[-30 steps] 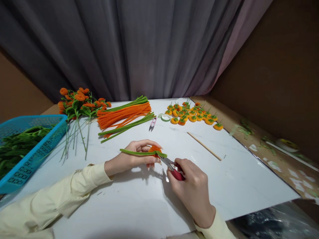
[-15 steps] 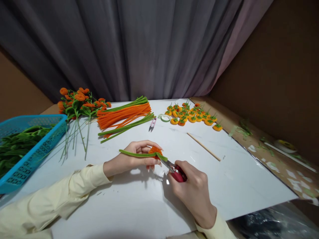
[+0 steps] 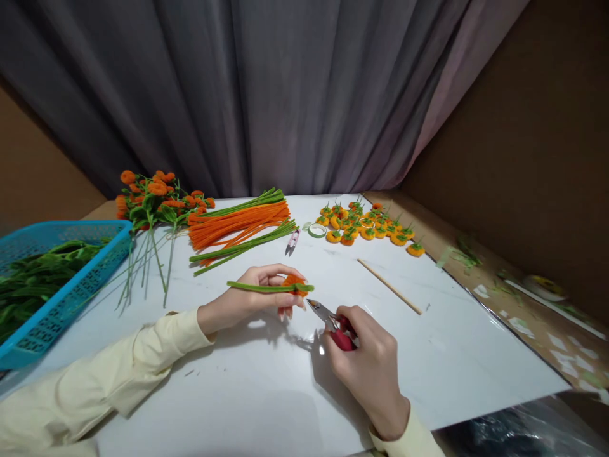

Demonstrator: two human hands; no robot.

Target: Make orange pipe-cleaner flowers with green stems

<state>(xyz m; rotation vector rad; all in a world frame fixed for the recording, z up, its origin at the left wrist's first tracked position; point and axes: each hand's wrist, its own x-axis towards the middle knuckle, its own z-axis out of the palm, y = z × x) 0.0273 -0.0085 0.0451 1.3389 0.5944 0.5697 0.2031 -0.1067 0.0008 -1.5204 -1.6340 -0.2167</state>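
Curtain (image 3: 285, 95): grey folds are hanging at twelve o'clock behind the white table (image 3: 457, 355).
Left hand (image 3: 252, 302): its fingers are pinching an orange flower (image 3: 291, 279) and a green strip (image 3: 266, 289) above the table's middle.
Right hand (image 3: 368, 355): it is gripping red-handled pliers (image 3: 328, 316), their tips pointing towards ten o'clock, just beside the flower.
Flower heads (image 3: 367, 233): yellow ones are lying between one and two o'clock.
Basket (image 3: 71, 301): it is holding green leaves (image 3: 42, 273) at nine o'clock.

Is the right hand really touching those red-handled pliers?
Touching. The head view shows it: the right hand is wrapped around the red handles of the pliers, with the metal nose sticking out beyond the hand.
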